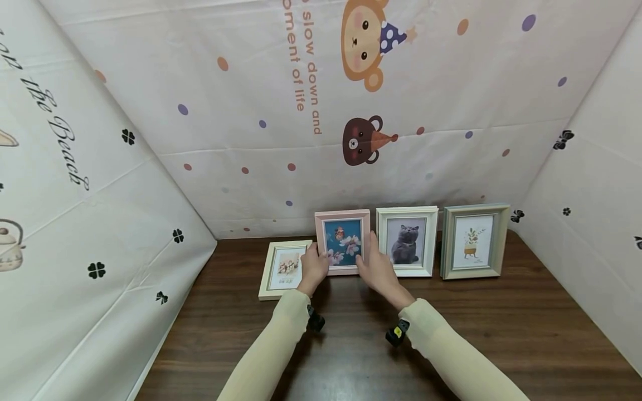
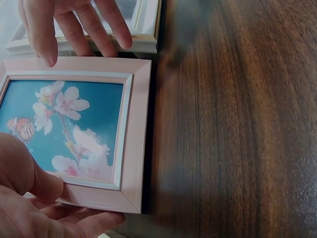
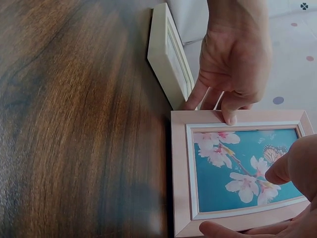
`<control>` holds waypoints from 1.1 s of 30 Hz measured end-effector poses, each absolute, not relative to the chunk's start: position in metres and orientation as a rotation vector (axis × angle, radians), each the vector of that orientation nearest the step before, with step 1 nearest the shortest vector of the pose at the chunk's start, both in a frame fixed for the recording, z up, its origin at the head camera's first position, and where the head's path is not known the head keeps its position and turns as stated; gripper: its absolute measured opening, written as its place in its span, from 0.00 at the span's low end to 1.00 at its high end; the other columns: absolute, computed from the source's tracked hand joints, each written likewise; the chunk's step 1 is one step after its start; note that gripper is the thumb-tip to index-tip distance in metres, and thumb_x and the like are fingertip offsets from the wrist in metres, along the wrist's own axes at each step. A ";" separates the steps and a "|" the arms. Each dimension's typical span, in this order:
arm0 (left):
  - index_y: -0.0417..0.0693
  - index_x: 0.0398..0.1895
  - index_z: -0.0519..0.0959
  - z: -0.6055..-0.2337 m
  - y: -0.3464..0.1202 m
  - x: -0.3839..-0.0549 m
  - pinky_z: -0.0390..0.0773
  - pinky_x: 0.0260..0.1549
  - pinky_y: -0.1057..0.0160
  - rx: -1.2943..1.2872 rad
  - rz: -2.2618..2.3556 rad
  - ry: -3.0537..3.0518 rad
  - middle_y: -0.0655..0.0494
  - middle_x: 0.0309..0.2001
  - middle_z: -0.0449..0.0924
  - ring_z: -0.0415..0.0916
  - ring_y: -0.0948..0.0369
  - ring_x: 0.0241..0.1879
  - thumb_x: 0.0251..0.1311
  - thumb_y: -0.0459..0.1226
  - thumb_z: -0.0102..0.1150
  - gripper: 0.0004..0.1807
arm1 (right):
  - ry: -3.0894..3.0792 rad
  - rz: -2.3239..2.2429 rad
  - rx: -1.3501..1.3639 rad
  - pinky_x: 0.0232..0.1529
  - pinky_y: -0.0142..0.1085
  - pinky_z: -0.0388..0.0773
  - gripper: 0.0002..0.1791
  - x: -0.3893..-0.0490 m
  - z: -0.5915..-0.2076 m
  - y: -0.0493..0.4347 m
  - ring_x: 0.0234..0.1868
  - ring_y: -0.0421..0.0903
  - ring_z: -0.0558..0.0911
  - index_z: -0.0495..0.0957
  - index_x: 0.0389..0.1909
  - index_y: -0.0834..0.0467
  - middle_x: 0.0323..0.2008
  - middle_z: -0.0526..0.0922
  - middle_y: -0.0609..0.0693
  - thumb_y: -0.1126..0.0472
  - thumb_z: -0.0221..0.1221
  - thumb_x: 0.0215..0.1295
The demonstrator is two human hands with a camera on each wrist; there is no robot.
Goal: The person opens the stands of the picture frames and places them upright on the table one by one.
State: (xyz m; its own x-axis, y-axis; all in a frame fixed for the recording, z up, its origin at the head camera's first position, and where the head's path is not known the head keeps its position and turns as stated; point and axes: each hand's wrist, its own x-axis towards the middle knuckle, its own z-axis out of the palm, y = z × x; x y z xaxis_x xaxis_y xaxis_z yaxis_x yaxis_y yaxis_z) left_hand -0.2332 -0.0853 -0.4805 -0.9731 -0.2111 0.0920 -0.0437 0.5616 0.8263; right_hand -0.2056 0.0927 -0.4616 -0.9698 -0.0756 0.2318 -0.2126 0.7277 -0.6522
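A pink picture frame (image 1: 343,236) stands at the back of the table, its photo showing pale blossoms and a butterfly on blue. My left hand (image 1: 314,267) grips its left side, thumb on the front and fingers at the edge in the left wrist view. On the opposite side, my right hand (image 1: 378,270) holds it, with the thumb (image 3: 280,171) over the photo. Just left is a cream frame (image 1: 266,278), partly covered by my left hand. To the right stands a white frame (image 1: 429,245) with a grey cat picture, close beside my right fingers.
A grey-green frame (image 1: 497,245) with a plant picture stands farther right. Behind the row rises a wall covering (image 1: 241,189) with cartoon animals and dots; similar sheets close off both sides. The dark wooden table (image 1: 351,328) extends toward me.
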 end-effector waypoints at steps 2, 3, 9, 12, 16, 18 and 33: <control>0.35 0.64 0.75 -0.481 -0.085 -0.233 0.81 0.52 0.45 0.216 -1.375 -2.611 0.38 0.52 0.84 0.81 0.44 0.53 0.72 0.32 0.56 0.20 | -2.742 1.071 0.230 0.31 0.54 0.79 0.46 -0.205 -0.461 0.093 0.19 0.51 0.78 0.44 0.79 0.67 0.21 0.78 0.56 0.58 0.60 0.72; 0.35 0.64 0.75 -0.481 -0.085 -0.233 0.81 0.52 0.45 0.217 -1.372 -2.611 0.38 0.52 0.84 0.81 0.44 0.53 0.72 0.32 0.56 0.20 | -2.743 1.069 0.228 0.31 0.54 0.79 0.46 -0.205 -0.461 0.093 0.19 0.50 0.78 0.44 0.79 0.67 0.21 0.78 0.55 0.58 0.60 0.72; 0.36 0.65 0.74 -0.482 -0.084 -0.233 0.80 0.54 0.45 0.241 -1.383 -2.613 0.38 0.53 0.83 0.81 0.45 0.54 0.74 0.33 0.55 0.20 | -2.749 1.088 0.219 0.28 0.52 0.78 0.46 -0.203 -0.460 0.093 0.18 0.51 0.78 0.43 0.80 0.67 0.20 0.78 0.57 0.58 0.60 0.72; 0.35 0.67 0.73 -0.482 -0.085 -0.233 0.79 0.55 0.44 0.241 -1.391 -2.630 0.37 0.55 0.83 0.80 0.45 0.55 0.74 0.34 0.55 0.21 | -2.767 1.079 0.221 0.27 0.51 0.78 0.46 -0.203 -0.460 0.094 0.18 0.52 0.78 0.43 0.80 0.67 0.20 0.78 0.58 0.58 0.60 0.72; 0.33 0.66 0.73 -0.480 -0.089 -0.233 0.80 0.52 0.45 0.181 -1.357 -2.663 0.37 0.52 0.83 0.81 0.44 0.53 0.73 0.35 0.57 0.22 | -2.814 1.065 0.239 0.17 0.42 0.70 0.45 -0.205 -0.452 0.100 0.13 0.47 0.73 0.42 0.80 0.67 0.18 0.75 0.53 0.57 0.58 0.74; 0.32 0.64 0.75 -0.478 -0.092 -0.231 0.81 0.49 0.46 0.137 -1.328 -2.678 0.38 0.49 0.84 0.82 0.44 0.50 0.73 0.36 0.57 0.21 | -2.830 1.053 0.253 0.14 0.38 0.64 0.45 -0.205 -0.446 0.103 0.11 0.46 0.71 0.42 0.81 0.67 0.17 0.75 0.53 0.56 0.57 0.74; 0.36 0.69 0.72 -0.462 -0.126 -0.213 0.86 0.38 0.53 0.018 -1.360 -2.720 0.39 0.51 0.85 0.87 0.50 0.45 0.74 0.42 0.58 0.27 | -2.853 0.972 0.405 0.14 0.35 0.60 0.39 -0.197 -0.421 0.107 0.10 0.42 0.66 0.50 0.80 0.64 0.14 0.72 0.48 0.55 0.55 0.76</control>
